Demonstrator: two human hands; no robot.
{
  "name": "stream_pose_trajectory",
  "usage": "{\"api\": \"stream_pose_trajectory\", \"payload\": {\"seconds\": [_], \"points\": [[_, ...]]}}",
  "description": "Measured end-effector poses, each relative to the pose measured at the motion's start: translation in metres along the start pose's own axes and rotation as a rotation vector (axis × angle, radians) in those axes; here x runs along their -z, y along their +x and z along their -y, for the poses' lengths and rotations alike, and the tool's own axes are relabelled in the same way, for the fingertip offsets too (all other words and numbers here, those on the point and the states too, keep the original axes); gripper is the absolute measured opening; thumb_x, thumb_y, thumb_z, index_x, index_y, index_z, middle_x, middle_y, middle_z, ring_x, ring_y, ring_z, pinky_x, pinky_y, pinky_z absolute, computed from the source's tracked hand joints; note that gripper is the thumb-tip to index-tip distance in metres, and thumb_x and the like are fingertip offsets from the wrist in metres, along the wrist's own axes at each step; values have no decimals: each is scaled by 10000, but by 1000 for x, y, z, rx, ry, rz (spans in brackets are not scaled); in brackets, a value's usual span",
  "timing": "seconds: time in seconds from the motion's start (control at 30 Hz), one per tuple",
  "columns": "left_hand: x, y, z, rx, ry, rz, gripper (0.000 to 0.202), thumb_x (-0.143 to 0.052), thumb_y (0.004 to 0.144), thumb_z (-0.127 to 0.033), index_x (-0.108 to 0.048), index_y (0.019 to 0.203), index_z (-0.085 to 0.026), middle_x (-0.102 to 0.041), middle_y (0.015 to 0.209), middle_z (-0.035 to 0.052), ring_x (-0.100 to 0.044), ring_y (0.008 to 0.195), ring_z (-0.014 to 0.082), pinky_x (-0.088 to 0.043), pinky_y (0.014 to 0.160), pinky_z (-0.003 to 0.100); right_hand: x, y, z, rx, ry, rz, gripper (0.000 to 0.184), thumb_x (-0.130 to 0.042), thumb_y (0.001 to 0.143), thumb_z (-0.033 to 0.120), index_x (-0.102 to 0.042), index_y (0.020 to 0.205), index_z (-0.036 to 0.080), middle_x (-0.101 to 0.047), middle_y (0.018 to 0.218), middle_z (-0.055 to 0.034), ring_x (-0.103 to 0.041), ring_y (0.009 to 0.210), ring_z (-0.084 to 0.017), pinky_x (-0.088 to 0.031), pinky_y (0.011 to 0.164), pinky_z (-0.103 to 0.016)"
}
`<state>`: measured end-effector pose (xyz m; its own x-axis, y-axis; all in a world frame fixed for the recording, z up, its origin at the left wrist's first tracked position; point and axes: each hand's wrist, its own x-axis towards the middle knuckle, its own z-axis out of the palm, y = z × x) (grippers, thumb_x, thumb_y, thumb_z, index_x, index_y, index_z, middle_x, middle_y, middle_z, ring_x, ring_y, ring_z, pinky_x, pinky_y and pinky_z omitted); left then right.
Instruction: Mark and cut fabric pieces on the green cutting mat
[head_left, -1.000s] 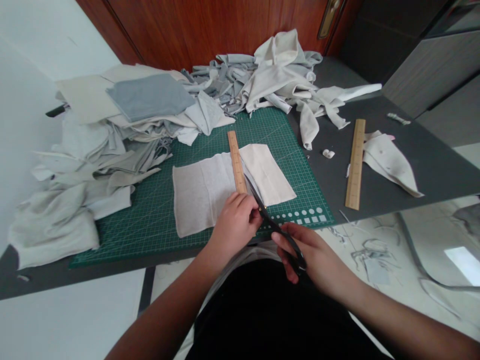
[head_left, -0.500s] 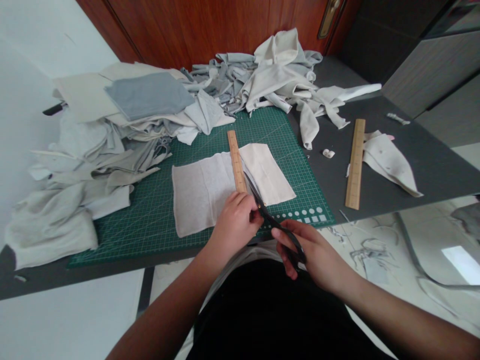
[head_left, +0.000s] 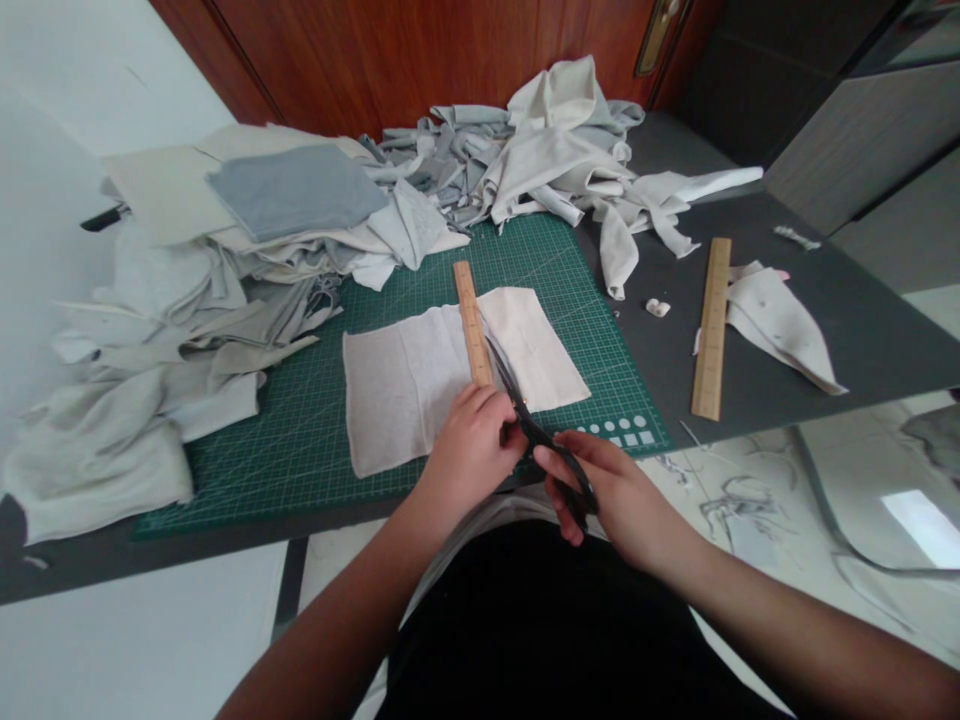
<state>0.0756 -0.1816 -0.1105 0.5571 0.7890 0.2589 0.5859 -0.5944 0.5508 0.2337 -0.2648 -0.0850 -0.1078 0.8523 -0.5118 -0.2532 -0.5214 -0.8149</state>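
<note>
My left hand (head_left: 480, 432) is closed over the near end of a wooden ruler (head_left: 472, 322) and the cloth edge, its fingers curled and partly hiding what they pinch. That ruler lies across a light grey cloth piece (head_left: 397, 385). In my right hand (head_left: 607, 485) is a pair of black-handled scissors (head_left: 573, 470), the thumb and fingers at the handle loops. The scissor blades run along the ruler's right side, between the grey cloth and a cream cloth piece (head_left: 536, 345). Both cloths lie flat on a green cutting mat (head_left: 292, 455).
Heaped grey and cream fabric (head_left: 150, 400) covers the left of the table (head_left: 795, 240), with more scraps (head_left: 555, 150) along the back. A second wooden ruler (head_left: 711, 330) and a cloth offcut (head_left: 784, 325) lie at the right. Thread scraps (head_left: 746, 510) are on the floor.
The scissors and my right hand have shifted slightly forward and left, and the handles look closer together. My left hand, the ruler and the cloth stay nearly where they were.
</note>
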Motion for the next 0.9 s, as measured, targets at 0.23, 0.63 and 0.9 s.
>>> {"api": "stream_pose_trajectory", "payload": {"seconds": [0.23, 0.63, 0.9], "points": [[2, 0, -1, -5, -4, 4, 254, -621, 808, -62, -440, 731, -222, -520, 770, -5, -528, 823, 204, -431, 714, 327, -1, 6, 3, 5, 15, -14, 582, -837, 635, 675, -538, 777, 197, -564, 542, 65, -514, 355, -102, -399, 339, -214], [3, 0, -3, 26, 2, 17, 267, -635, 806, -67, -436, 720, -223, -529, 789, 1, -539, 850, 207, -449, 732, 327, -4, 17, 9, 50, 6, 4, 545, -816, 679, 661, -561, 722, 182, -576, 512, 40, -521, 343, -106, -404, 338, -218], [4, 0, -3, 29, 27, 29, 290, -625, 817, -81, -411, 693, -231, -541, 800, 9, -553, 874, 215, -479, 772, 343, -5, 24, 12, 37, 17, 1, 585, -847, 606, 682, -577, 729, 178, -573, 524, 46, -520, 337, -110, -405, 322, -224]]}}
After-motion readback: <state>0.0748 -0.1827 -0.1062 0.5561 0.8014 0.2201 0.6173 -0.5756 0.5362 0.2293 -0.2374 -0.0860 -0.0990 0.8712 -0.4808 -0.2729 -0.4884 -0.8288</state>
